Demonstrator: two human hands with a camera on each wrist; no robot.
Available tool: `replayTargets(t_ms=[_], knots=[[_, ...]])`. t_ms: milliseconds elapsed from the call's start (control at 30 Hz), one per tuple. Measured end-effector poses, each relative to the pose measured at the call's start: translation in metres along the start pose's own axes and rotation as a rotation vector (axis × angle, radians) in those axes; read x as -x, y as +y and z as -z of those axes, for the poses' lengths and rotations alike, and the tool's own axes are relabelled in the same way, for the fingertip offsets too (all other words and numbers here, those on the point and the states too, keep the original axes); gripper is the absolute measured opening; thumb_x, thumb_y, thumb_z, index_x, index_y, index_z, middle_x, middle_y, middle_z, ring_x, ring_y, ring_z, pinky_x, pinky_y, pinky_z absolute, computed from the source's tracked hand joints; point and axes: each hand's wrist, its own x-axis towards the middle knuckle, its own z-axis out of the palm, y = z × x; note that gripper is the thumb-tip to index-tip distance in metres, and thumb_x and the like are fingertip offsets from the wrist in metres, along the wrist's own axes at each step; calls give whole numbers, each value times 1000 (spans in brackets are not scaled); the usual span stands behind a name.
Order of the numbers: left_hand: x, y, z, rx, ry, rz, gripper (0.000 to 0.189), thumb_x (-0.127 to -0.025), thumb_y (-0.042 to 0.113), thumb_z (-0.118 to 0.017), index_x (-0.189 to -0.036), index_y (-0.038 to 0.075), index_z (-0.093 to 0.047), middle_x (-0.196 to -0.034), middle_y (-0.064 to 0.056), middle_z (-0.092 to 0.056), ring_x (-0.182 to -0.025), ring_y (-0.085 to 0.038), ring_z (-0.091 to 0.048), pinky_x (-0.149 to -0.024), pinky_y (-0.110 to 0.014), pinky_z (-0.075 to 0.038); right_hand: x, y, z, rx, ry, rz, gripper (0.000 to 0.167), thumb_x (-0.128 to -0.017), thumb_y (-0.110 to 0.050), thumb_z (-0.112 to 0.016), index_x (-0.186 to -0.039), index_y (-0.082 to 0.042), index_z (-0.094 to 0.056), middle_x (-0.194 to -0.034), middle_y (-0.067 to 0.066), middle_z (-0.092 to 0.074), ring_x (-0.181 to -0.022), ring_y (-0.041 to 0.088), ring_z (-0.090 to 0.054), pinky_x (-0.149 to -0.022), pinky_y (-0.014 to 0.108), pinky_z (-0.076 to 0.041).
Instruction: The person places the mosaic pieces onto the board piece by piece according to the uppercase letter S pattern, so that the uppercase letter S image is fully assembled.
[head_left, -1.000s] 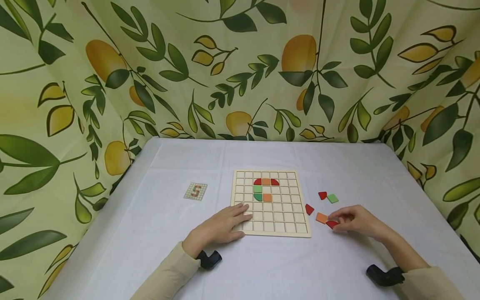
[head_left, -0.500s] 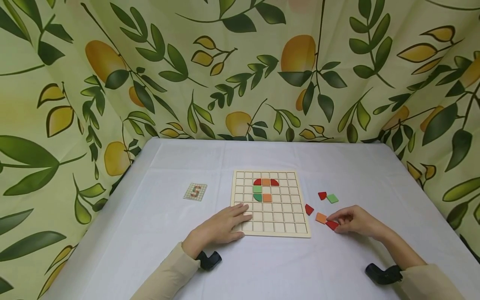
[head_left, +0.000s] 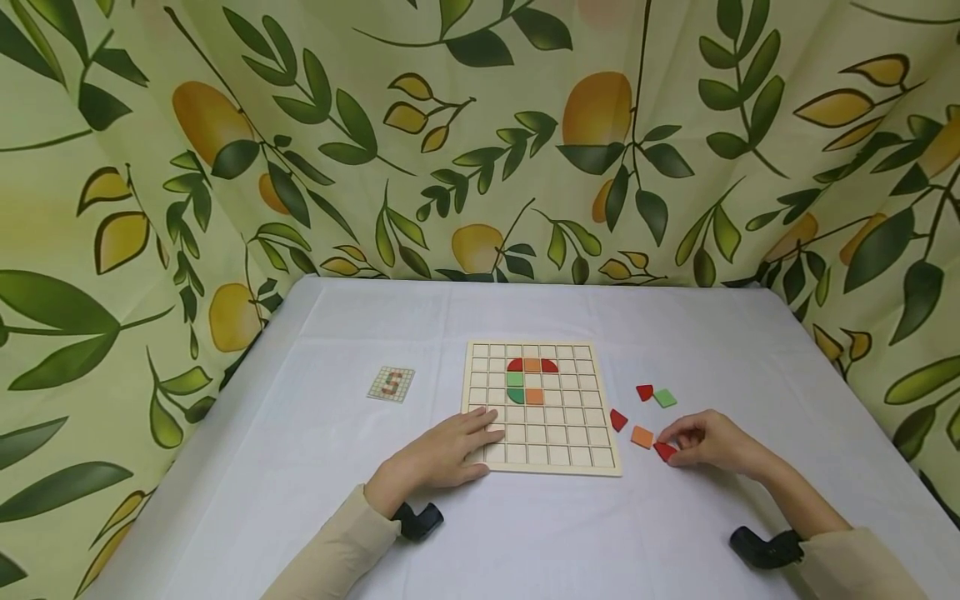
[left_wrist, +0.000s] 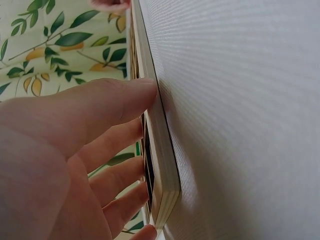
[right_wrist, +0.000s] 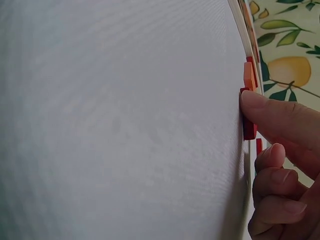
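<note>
My left hand (head_left: 446, 450) rests on the lower left corner of a wooden grid board (head_left: 558, 433), fingers spread and relaxed over the squares. In the left wrist view its thumb (left_wrist: 135, 95) lies against the board's edge. Coloured tiles in the board's upper part include an orange square tile (head_left: 534, 396), a light green tile (head_left: 515, 378) and red rounded tiles. To the right of the board, my right hand (head_left: 716, 442) pinches a red quarter-round tile (head_left: 663, 452) between thumb and index finger, low at the tablecloth. In the right wrist view the thumb covers part of this red tile (right_wrist: 249, 127).
Beside the right hand lie a loose orange square tile (head_left: 642, 437), a red tile (head_left: 618, 419), another red tile (head_left: 645, 392) and a light green square tile (head_left: 665, 397). A small pattern card (head_left: 392, 383) showing an S shape lies left of the board on the white tablecloth (head_left: 337, 325).
The red tile at my right fingers has turned and shifted slightly away from the orange tile, leaving a small gap. My left hand and the board have stayed put.
</note>
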Motion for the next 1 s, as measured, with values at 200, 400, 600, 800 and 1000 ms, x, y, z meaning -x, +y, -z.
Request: replayTargets(t_ms=[200, 400, 600, 800, 1000], knots=[[0, 1, 1, 4, 2, 1, 52, -95, 30, -58, -144, 15, -46, -158, -9, -35, -149, -28, -28, -122, -44, -30, 0, -3, 1, 16, 27, -2, 25, -73, -11, -80, -95, 0, -73, -69, -2, -48, -62, 0, -39, -51, 16, -34], [0, 1, 1, 20, -4, 13, 53, -95, 30, -58, -144, 15, -46, -158, -9, -34, -150, -28, -28, -122, -45, -29, -1, -6, 2, -11, 33, -4, 26, -74, -12, -81, -95, 0, -73, -69, -3, -48, -62, 0, -40, -51, 16, -34], [0, 0, 0, 26, -3, 11, 52, -95, 31, -58, -144, 16, -46, -158, -9, -34, -150, -27, -28, -122, -44, -29, -6, -10, 2, -25, 34, -31, 27, -74, -13, -80, -97, 0, -73, -69, -4, -49, -63, 0, -42, -52, 15, -35], [-1, -2, -1, 24, 1, 4, 52, -95, 30, -57, -144, 16, -46, -158, -9, -34, -150, -27, -28, -122, -45, -29, -11, -15, 1, -47, 35, -23, 28, -75, -14, -80, -97, 0, -72, -70, -3, -50, -64, 0, -42, -52, 15, -35], [-1, -2, -2, 9, 5, -4, 52, -95, 30, -57, -144, 15, -47, -158, -9, -34, -149, -27, -29, -122, -44, -29, -16, -19, -1, -64, 46, 19, 27, -75, -13, -80, -97, 1, -72, -70, -3, -50, -64, 0, -42, -53, 14, -37]])
